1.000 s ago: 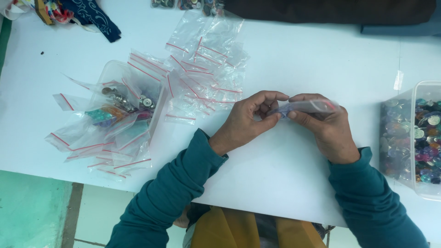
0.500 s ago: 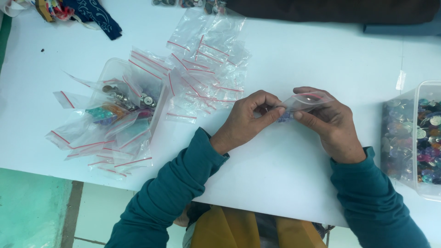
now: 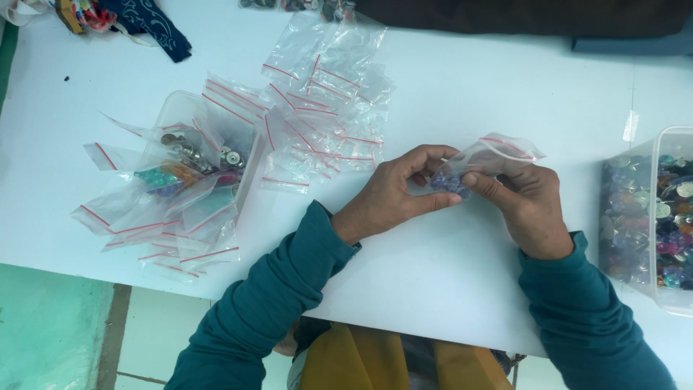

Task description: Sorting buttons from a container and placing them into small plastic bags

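1. Teal sleeves cover both arms, which reach up from the bottom edge of the frame to the middle of the white table (image 3: 447,289).
2. Both hands meet right of centre on one small clear bag (image 3: 485,160) with a red strip along its top edge.
3. The left hand (image 3: 393,198) is curled, its thumb and fingertips pinching the lower left end of the bag, where a small clump of blue-purple beads (image 3: 449,183) sits inside.
4. The right hand (image 3: 527,206) is curled too, thumb pressed on the bag just beside the beads, fingers hidden behind the plastic.
5. The bag is held just above the table, its open end tilted toward the upper right.
6. At the right edge of the frame stands one clear plastic tub (image 3: 675,141), cut off by the frame and filled with mixed shiny buttons or sequins in silver, green, pink and purple.
7. In the left part of the frame lies a second clear tub (image 3: 177,108), holding filled bags: some with metal pieces, some with teal and coloured bits.
8. More bags of the same kind spill around this tub; their number cannot be told.
9. A loose heap of empty bags (image 3: 325,101) with red strips lies above centre, too overlapped to count.
10. Patterned dark blue cloth (image 3: 155,25) lies at the upper left.
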